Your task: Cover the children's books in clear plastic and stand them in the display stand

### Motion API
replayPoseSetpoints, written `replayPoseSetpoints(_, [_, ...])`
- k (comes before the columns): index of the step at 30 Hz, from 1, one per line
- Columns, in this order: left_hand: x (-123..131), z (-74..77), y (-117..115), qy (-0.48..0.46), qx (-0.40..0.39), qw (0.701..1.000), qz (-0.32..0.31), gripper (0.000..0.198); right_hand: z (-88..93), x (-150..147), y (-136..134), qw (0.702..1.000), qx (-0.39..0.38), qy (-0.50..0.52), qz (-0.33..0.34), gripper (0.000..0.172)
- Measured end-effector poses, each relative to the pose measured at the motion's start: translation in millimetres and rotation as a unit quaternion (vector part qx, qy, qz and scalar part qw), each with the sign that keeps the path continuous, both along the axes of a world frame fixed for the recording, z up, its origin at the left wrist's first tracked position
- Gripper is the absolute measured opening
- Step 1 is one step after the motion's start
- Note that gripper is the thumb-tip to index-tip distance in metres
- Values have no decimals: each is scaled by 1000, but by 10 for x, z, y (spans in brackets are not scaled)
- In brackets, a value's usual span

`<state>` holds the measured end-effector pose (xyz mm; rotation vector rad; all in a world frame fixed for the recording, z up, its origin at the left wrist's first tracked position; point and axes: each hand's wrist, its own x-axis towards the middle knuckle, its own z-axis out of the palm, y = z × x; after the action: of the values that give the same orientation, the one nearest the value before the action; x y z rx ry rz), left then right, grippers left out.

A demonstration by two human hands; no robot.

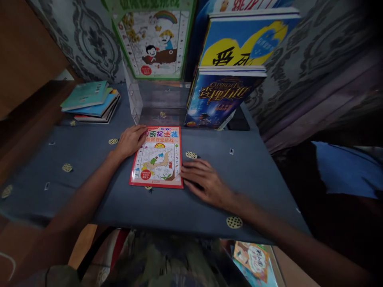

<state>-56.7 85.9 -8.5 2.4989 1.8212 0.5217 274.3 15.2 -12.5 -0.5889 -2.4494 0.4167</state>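
Nearest, the right hand (206, 181) lies flat and open on a blue-covered worktop (257, 171), touching the lower right edge of a red-bordered picture book (158, 157) lying mid-worktop, while the left hand (130, 140), also open, rests on its upper left corner.

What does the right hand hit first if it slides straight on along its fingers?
The red-bordered picture book. The right hand lies flat on the blue tablecloth, fingers pointing left at the book's right edge. They look at or just short of it, but contact is unclear.
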Motion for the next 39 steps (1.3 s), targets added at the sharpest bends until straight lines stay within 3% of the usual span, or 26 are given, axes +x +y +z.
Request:
replayPoseSetpoints(3, [-13,-8,12,-8,0,1000,-3,43,86,41,-178,999,-7,9,35,25])
replayPoseSetpoints(6, [-47,-2,26,-30,5,999,-14,42,162,-101,-65,999,-25,16,44,23])
replayPoseSetpoints(10, [-128,-3,61,-75,8,996,-48,42,187,-627,408,997,-30,-34,61,29])
replayPoseSetpoints(14, [-221,-29,112,-116,-7,991,-70,42,133,-1253,852,994,-12,-106,33,35])
replayPoseSetpoints(18, [-297,-72,158,-161,-21,983,-82,39,80,-1552,819,992,6,-113,63,33])
replayPoseSetpoints(25, [-324,-97,184,-184,-13,978,-98,37,64,-1337,46,968,-20,-118,220,39])
replayPoseSetpoints(28, [-301,-75,164,-181,-15,979,-95,38,55,-1228,-153,960,-19,-137,243,40])
replayPoseSetpoints(32, [-263,-38,130,-175,-18,980,-93,39,63,-1053,-242,966,-18,-148,212,43])
replayPoseSetpoints(39, [-246,-24,111,-170,-16,981,-89,40,31,-597,-235,982,-70,-144,100,48])
